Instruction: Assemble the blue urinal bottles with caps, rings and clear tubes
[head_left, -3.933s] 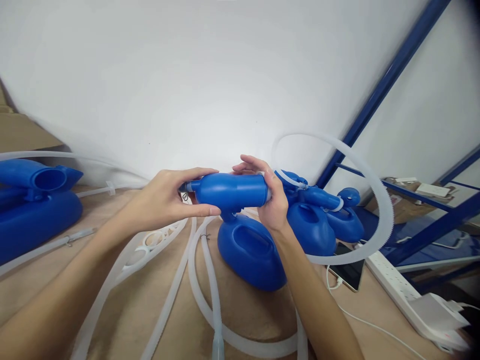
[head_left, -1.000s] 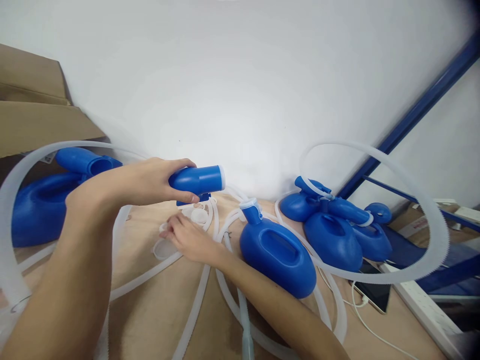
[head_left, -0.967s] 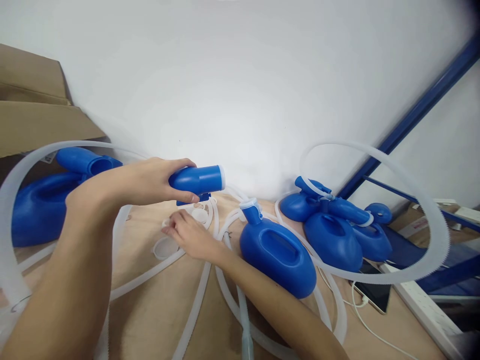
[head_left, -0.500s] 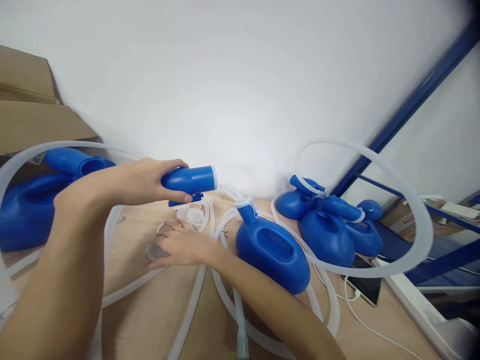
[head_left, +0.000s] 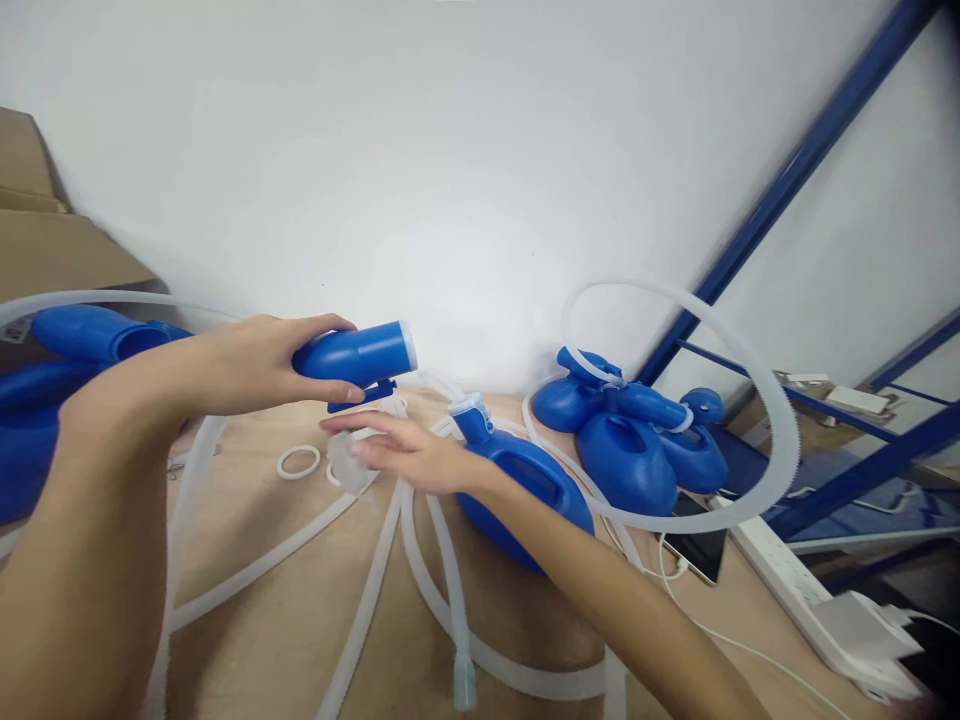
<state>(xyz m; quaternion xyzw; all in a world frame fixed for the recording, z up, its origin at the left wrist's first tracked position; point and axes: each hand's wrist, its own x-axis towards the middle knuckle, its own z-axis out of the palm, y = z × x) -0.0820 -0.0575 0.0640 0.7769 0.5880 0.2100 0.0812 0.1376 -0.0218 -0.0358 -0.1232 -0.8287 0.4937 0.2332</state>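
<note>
My left hand is closed around a blue plastic bottle neck, held sideways above the table. A white ring rims its mouth, which points right, and a blue lid hangs beneath. Lower and closer to the table, my right hand pinches a translucent round cap between its fingers. To the right of this hand a blue jug-like bottle with a handle stands partly behind my forearm. A loose white ring lies left of the cap.
Clear tubing sprawls over the table. More blue bottles stand at the right, others at the left by cardboard boxes. A phone, a power strip and a blue metal rack are at the right.
My right hand has lifted the translucent cap off the table and moved up and right toward the bottle neck. My left hand still holds the neck. The view has shifted slightly right.
</note>
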